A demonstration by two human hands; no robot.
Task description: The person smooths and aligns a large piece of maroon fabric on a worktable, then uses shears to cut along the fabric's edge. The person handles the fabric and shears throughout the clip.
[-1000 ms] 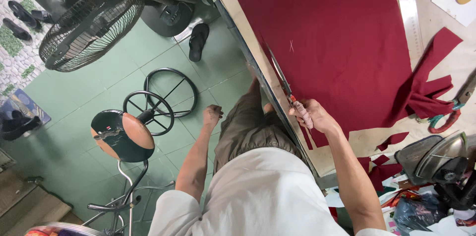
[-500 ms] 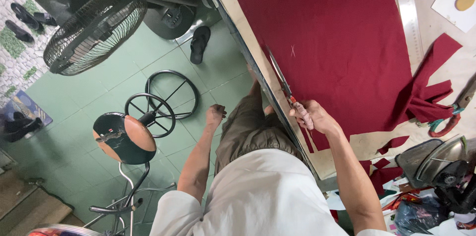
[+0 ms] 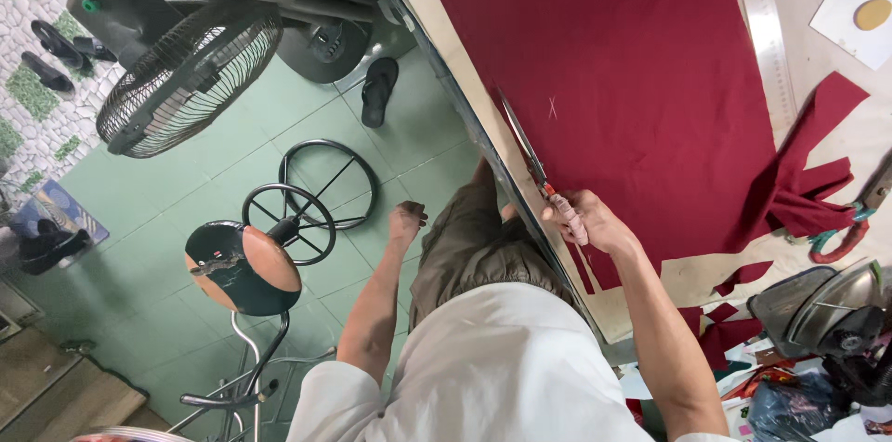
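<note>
- Head view, change: compared with the picture half a second earlier, the right hand [image 3: 595,222] and the scissors [image 3: 531,158] sit at the same spot on the table edge [image 3: 437,33]; only the framing has shifted slightly. The work appears paused rather than advancing.
- Head view, grips: the right hand is closed round the scissors' reddish handle, blades lying along the near edge of the dark red cloth [image 3: 613,70]. The left hand [image 3: 407,219] hangs below the table, fingers curled loosely, holding nothing.
- Head view, counts: one large cloth spread flat; several red offcuts [image 3: 813,172] to its right; a second pair of shears [image 3: 841,233] beside them; one ruler [image 3: 769,33]; one iron [image 3: 822,307]; one stool [image 3: 242,265]; one floor fan [image 3: 190,79].
</note>
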